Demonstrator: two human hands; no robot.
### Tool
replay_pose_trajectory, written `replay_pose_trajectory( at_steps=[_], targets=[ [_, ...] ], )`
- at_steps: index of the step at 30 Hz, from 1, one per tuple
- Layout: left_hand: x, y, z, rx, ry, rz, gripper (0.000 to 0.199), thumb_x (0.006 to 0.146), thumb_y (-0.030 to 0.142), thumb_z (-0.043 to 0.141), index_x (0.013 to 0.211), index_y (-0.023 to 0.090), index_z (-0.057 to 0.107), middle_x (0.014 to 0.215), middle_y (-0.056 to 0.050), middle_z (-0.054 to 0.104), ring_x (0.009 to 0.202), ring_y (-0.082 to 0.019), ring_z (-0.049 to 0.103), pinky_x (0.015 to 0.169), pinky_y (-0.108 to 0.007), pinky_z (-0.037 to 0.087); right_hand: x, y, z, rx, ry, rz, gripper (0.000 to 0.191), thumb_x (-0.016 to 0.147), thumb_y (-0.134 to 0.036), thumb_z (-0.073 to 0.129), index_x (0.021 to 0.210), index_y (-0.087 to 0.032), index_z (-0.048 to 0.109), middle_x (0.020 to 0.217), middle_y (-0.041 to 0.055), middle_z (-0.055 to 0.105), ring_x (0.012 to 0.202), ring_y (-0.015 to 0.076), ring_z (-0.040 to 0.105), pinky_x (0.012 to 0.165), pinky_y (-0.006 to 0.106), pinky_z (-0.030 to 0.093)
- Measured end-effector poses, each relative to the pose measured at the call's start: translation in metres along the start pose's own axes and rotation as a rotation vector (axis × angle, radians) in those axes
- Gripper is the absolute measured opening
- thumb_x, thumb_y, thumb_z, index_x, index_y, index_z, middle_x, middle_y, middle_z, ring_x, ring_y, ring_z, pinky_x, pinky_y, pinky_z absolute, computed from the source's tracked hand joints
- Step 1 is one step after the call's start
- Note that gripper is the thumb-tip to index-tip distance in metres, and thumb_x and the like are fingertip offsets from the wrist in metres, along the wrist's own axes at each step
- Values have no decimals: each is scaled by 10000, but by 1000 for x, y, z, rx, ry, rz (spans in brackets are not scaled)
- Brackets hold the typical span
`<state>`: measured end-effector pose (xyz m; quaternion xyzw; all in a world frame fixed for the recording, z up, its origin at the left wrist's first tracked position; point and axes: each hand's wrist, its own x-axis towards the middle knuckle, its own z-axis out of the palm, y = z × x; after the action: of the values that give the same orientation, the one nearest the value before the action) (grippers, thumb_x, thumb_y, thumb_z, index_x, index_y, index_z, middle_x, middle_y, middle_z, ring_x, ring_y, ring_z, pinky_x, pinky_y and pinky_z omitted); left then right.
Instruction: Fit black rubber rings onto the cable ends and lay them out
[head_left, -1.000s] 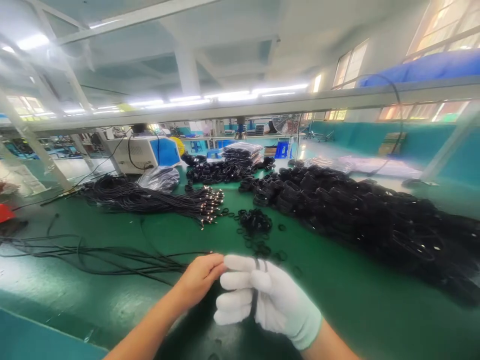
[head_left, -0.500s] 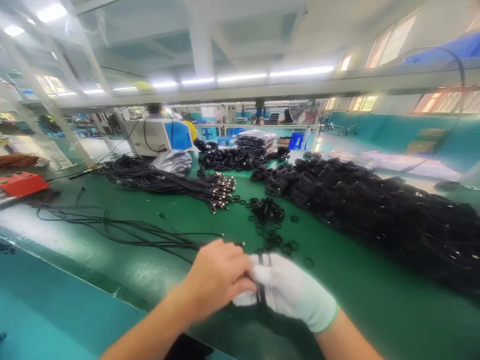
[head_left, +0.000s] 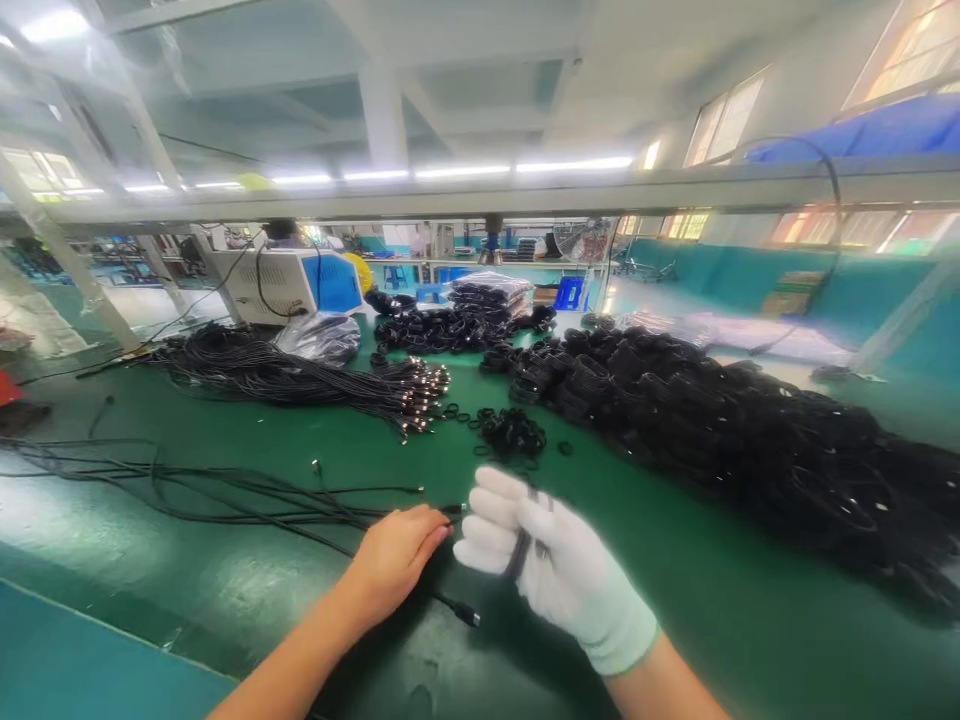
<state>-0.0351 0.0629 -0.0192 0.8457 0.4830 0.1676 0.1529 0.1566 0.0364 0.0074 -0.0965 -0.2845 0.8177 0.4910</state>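
Observation:
My bare left hand (head_left: 401, 560) is closed over the ends of thin black cables (head_left: 262, 490) lying on the green table; one connector (head_left: 466, 612) sticks out below it. My right hand (head_left: 547, 560), in a white glove, is raised palm up just to the right, its fingers curled round several black bands (head_left: 519, 555). Beyond the hands lies a small heap of black rings (head_left: 514, 432). A bundle of black cables with metal tips (head_left: 300, 380) lies farther back at the left.
A long pile of coiled black cables (head_left: 675, 420) spans the right side. At the back stand a white and blue machine (head_left: 289, 283), a plastic bag (head_left: 319, 338) and stacked bagged coils (head_left: 491, 292). A metal rail (head_left: 450, 197) crosses above the table.
My left hand has moved away from the gloved right hand, down and left onto the cables. The right hand has turned more palm up. The view has shifted right.

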Motion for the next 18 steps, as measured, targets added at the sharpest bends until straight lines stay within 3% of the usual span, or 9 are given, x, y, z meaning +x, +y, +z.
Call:
replay_pose_trajectory(
  at_steps=[4, 8, 11, 14, 18],
  targets=[
    [-22, 29, 8, 169, -1, 69, 262, 898, 200, 345, 800, 195, 587, 753, -14, 606, 678, -152, 528, 661, -277, 351, 3, -3, -10, -113, 154, -68, 414, 747, -342, 682, 1104, -174, 553, 1036, 96, 614, 892, 216, 595, 860, 453, 430],
    [-27, 52, 2, 221, 69, 179, 212, 875, 179, 411, 746, 184, 579, 727, -19, 609, 653, -152, 518, 644, -283, 331, 0, 7, -13, -241, 237, -2, 399, 753, -275, 686, 1107, -144, 557, 1028, 114, 633, 869, 208, 606, 828, 398, 437],
    [-21, 48, -21, 137, 103, 213, 100, 821, 264, 564, 764, 193, 606, 749, -2, 616, 694, -146, 522, 667, -274, 342, -7, 15, -12, -273, 93, 184, 310, 789, -207, 644, 1073, -111, 568, 959, 106, 630, 800, 174, 590, 757, 343, 434],
    [-11, 36, -43, -165, -3, 202, 38, 772, 236, 629, 781, 199, 632, 782, 27, 616, 724, -110, 536, 680, -226, 383, -11, 25, -8, -144, -79, 365, 283, 788, -231, 646, 1013, -78, 565, 895, 102, 594, 753, 168, 567, 715, 344, 420],
    [0, 21, -43, -553, -116, 161, 77, 706, 233, 678, 738, 164, 667, 783, 3, 613, 749, -119, 559, 665, -202, 430, -9, 39, 3, 179, -134, 549, 357, 650, -265, 770, 853, -102, 525, 692, -8, 472, 607, 96, 454, 625, 273, 374]
  ],
)
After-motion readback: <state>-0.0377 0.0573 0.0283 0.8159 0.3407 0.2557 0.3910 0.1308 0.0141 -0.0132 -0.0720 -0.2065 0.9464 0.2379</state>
